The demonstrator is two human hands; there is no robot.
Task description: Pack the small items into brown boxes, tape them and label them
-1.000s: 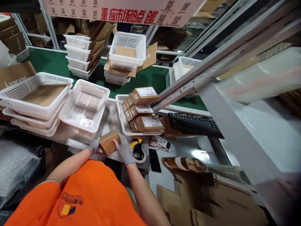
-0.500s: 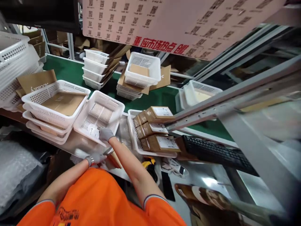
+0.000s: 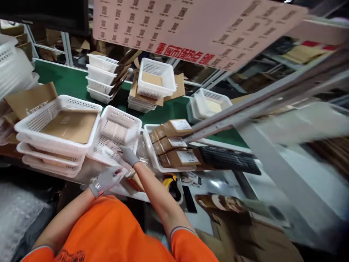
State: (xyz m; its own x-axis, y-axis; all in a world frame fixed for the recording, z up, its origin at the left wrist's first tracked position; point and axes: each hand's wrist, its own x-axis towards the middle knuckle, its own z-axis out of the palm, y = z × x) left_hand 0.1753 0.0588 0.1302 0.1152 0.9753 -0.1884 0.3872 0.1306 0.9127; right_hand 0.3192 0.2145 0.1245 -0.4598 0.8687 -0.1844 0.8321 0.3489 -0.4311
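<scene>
My right hand (image 3: 128,155), in a grey glove, reaches over the near edge of a white perforated basket (image 3: 135,140). Its fingers are closed at a pale, wrapped-looking item (image 3: 113,147), whose kind is blurred. Closer to my body, my left hand (image 3: 108,177) wears a grey glove, with a metal watch (image 3: 97,186) at the wrist. Its fingers curl together, and what they hold is hidden. Below my right hand, a brown cardboard piece (image 3: 137,183) shows partly behind the forearm. Inside the basket lies a whitish rectangular item (image 3: 115,130).
Left of the basket, stacked white baskets (image 3: 57,136) carry flat brown cardboard (image 3: 72,125). On the right, another basket (image 3: 148,145) holds labelled boxes (image 3: 174,145) beside a black keyboard (image 3: 229,160). Behind runs a green conveyor (image 3: 68,78) with more baskets. A metal frame bar (image 3: 215,125) crosses the right.
The view has shifted, so the baskets appear farther left. My left hand has risen slightly, its fingers showing more. The pale item now appears raised toward my right hand's fingers.
</scene>
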